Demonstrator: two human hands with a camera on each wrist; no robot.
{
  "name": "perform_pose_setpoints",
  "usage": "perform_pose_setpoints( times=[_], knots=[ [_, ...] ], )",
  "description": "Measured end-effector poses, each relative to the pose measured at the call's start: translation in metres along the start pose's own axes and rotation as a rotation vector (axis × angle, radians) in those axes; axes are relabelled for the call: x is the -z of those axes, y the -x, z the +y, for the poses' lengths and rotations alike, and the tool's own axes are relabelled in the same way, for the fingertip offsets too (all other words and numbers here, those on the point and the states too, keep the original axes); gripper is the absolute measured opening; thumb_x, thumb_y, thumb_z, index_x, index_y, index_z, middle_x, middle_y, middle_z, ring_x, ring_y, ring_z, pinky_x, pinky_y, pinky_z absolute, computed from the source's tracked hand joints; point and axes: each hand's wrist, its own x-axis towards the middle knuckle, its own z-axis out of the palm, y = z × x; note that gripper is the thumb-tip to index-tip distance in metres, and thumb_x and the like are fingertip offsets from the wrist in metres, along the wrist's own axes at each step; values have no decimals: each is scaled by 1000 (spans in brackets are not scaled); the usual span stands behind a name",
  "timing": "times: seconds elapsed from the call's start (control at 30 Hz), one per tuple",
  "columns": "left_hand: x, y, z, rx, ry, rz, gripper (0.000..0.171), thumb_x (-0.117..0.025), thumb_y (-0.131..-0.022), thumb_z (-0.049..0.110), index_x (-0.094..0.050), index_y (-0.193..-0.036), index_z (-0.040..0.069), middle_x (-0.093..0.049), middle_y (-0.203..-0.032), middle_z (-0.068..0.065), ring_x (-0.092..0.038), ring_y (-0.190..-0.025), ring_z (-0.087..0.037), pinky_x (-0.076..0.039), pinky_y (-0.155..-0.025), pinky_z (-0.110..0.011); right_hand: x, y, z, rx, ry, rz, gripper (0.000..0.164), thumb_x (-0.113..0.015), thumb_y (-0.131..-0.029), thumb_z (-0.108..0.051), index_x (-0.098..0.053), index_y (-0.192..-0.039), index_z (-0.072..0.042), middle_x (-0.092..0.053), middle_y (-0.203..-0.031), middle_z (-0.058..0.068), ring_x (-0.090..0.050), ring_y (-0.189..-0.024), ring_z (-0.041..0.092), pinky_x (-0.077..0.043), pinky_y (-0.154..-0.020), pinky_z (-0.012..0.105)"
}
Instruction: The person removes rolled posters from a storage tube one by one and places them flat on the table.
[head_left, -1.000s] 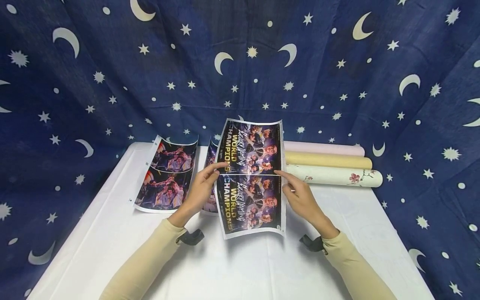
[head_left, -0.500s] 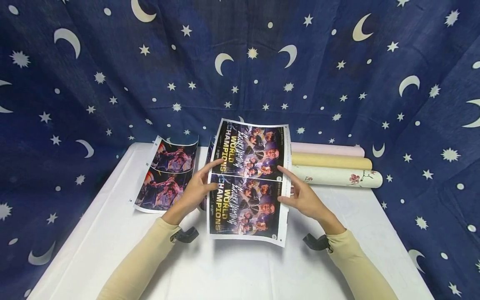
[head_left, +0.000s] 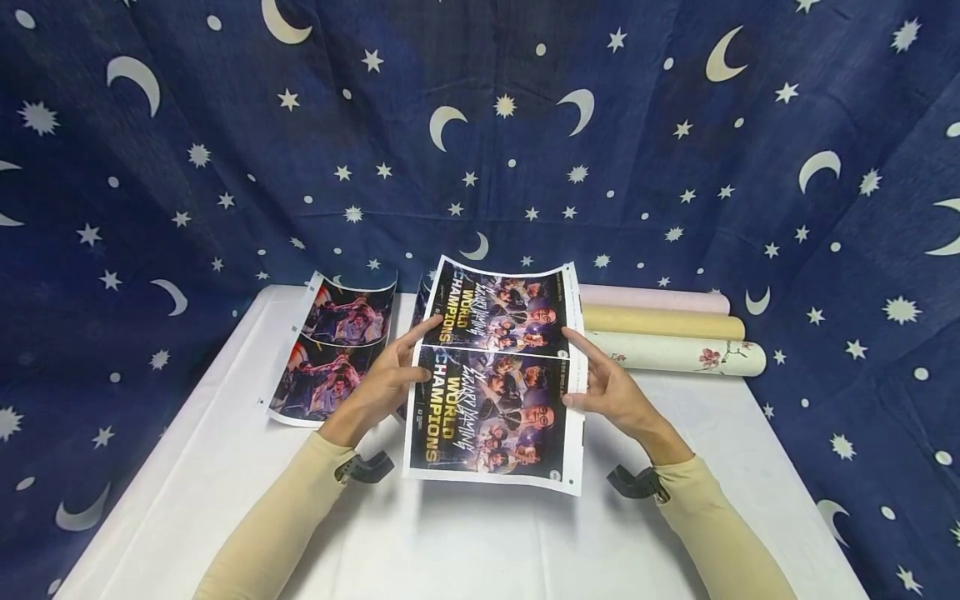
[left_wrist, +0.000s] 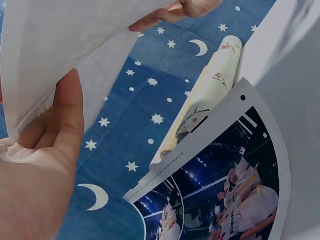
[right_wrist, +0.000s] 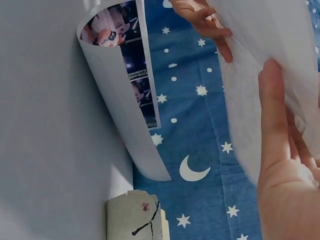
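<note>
Both hands hold a printed poster sheet (head_left: 487, 417) above the table, bearing two copies of a "World Champions" team picture with a thin white line between them. My left hand (head_left: 382, 379) grips its left edge near that line, index finger and thumb at the border. Opposite, my right hand (head_left: 618, 404) grips the right edge at about the same height. The upper half tips back from the lower half along the line. In the left wrist view the poster's plain white back (left_wrist: 55, 50) shows, with fingers partly hidden by it.
Left of the held sheet lies a curled poster print (head_left: 337, 350). Another print (head_left: 418, 308) is mostly hidden behind the held one. Pink (head_left: 652, 298), yellow (head_left: 667, 322) and floral (head_left: 675, 354) rolls lie at the right back of the white table (head_left: 487, 550), before a starry blue curtain (head_left: 510, 125).
The hands have spread slightly apart and the sheet has flattened out wider, showing its right margin. Its top edge has dropped, with the upper half tipped further back. Table items have not moved.
</note>
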Motion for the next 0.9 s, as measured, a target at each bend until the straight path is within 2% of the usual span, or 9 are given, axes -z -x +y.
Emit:
perform_pose_setpoints(
  times=[0.1,0.2,0.43,0.53,0.57,0.63,0.73,0.8,0.9],
  knots=[
    [-1,1,0,-5,43,-5,94,-44,-77,-19,-18,-158,22,-26,-160,-17,-63,-116,-17,-54,-95,-35,0,-1,0,-3,33,56,96,-63,-85,13,-10,-159,-16,-32,-155,20,-62,-118,14,-56,-90,36],
    [-2,1,0,-55,40,26,95,-42,-77,-21,-16,-158,20,-24,-160,-17,-63,-115,-14,-55,-92,-30,-1,-1,0,-4,87,142,89,-60,-89,9,-13,-158,-20,-40,-149,18,-63,-116,12,-57,-90,33],
    [-8,0,5,-177,21,225,94,-43,-78,-22,-20,-157,23,-26,-161,-9,-54,-129,-20,-54,-94,-27,-5,1,0,61,166,327,71,-55,-94,3,-21,-155,-14,-46,-143,14,-65,-111,8,-53,-94,23],
    [-10,-1,9,-229,55,318,93,-43,-77,-23,-20,-157,20,-19,-164,-3,-44,-135,-12,-52,-90,-17,-8,0,-1,108,159,384,68,-56,-95,2,-26,-154,-13,-43,-147,20,-65,-111,8,-55,-91,24],
    [-10,-1,10,-248,75,346,93,-42,-77,-24,-21,-157,19,-14,-165,0,-44,-132,-8,-51,-84,-13,-9,0,-1,126,153,398,68,-56,-94,3,-27,-153,-14,-41,-148,21,-65,-110,9,-55,-90,25],
    [-12,-2,12,-279,125,402,92,-42,-77,-25,-22,-156,18,-7,-166,4,-54,-107,0,-48,-68,-9,-10,-1,0,165,125,414,66,-56,-94,4,-30,-152,-13,-39,-148,24,-65,-111,12,-56,-90,27],
    [-14,-3,15,-313,200,459,92,-42,-79,-26,-22,-157,20,7,-166,3,-47,-63,2,-40,-52,-10,-13,-3,2,213,92,448,61,-56,-94,6,-34,-149,-9,-41,-145,22,-66,-111,15,-57,-87,29],
    [-16,-3,16,-334,221,494,92,-44,-79,-25,-23,-157,21,15,-165,0,-33,-49,0,-35,-46,-11,-16,-5,4,214,88,472,58,-57,-94,6,-37,-146,-7,-42,-143,20,-67,-110,16,-58,-85,29],
    [-20,-4,16,-378,219,520,92,-46,-81,-24,-20,-157,21,13,-165,-2,-33,-49,0,-38,-50,-10,-24,-8,8,164,84,464,57,-58,-94,4,-36,-146,-8,-42,-142,21,-68,-108,14,-59,-84,31]
  ],
)
